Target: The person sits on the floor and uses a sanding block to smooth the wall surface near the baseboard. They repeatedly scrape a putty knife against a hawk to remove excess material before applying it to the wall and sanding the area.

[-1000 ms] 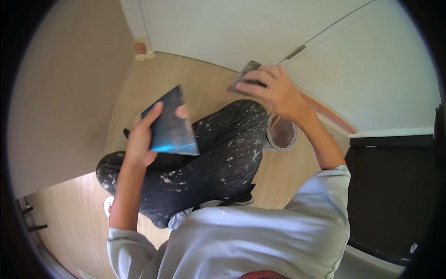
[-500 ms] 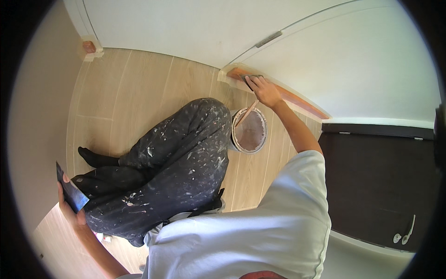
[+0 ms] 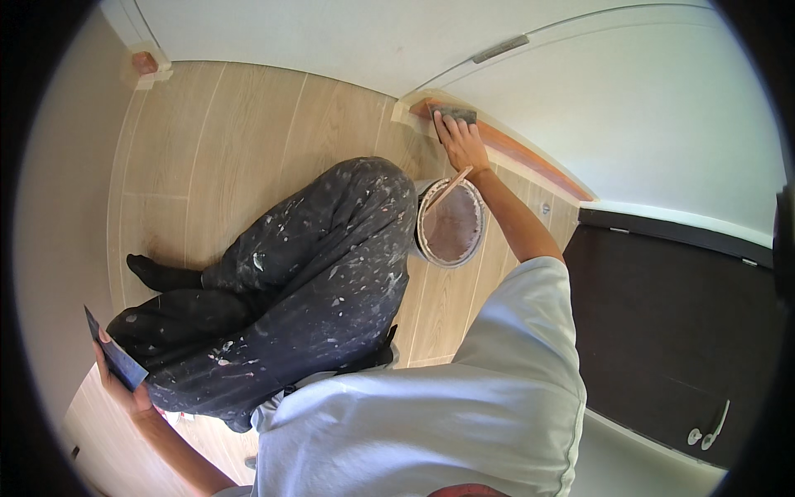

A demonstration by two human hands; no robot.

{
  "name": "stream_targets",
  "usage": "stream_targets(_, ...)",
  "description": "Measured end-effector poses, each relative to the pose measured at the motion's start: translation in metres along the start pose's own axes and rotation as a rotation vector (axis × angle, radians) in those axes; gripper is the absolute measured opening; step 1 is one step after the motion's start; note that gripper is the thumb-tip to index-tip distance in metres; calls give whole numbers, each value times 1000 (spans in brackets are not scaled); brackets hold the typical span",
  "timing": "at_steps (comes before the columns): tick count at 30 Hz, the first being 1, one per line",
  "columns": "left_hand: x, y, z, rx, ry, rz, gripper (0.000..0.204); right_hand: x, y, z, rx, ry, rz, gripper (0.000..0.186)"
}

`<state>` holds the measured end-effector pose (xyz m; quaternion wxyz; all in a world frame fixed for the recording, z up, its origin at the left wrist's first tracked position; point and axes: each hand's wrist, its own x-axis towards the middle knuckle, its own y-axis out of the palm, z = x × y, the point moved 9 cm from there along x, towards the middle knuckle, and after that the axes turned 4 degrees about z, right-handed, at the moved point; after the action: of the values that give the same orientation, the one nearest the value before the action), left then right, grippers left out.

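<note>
My right hand (image 3: 463, 147) reaches out to the low reddish-orange skirting board (image 3: 530, 153) at the foot of the white wall. Its fingers press on a dark, thin putty blade (image 3: 455, 112) laid against the board near its left end. Down at the left, beside my bent leg, my left hand (image 3: 116, 385) grips a second flat putty blade (image 3: 120, 356) with a bluish sheen, held tilted. Below my right wrist stands a round bucket (image 3: 479, 240) of pinkish-brown filler, and a wooden stick (image 3: 447, 192) leans out over its rim.
My paint-spattered trousers (image 3: 331, 248) and crossed legs take up the middle, close to the bucket. Masking tape edges the wood-look floor (image 3: 257, 116) along the skirting. Another orange skirting piece (image 3: 145, 63) sits in the far-left corner. A dark door (image 3: 662, 331) with a handle is at right.
My right hand and its blade have turned, so more of the blade's flat face shows against the skirting. The left hand keeps its blade beside my leg. The whole view has shifted slightly.
</note>
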<state>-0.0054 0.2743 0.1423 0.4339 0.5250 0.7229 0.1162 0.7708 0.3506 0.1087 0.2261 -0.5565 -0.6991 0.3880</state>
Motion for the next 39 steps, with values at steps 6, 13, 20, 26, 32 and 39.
stream_targets(6,-3,3,0,-8,-29,101,40,10,6,2,5,64,-19,60)
stream_targets(13,3,-6,-2,-8,-26,78,40,14,11,9,36,47,7,60)
stream_targets(20,0,0,-3,3,-12,42,39,11,7,7,31,18,-20,59)
stream_targets(26,1,-6,-5,7,0,50,40,12,15,6,34,26,24,59)
stream_targets(32,2,6,-5,-14,-25,190,40,7,14,7,30,32,14,58)
stream_targets(39,5,-15,-11,22,64,0,40,10,6,-1,82,108,-32,58)
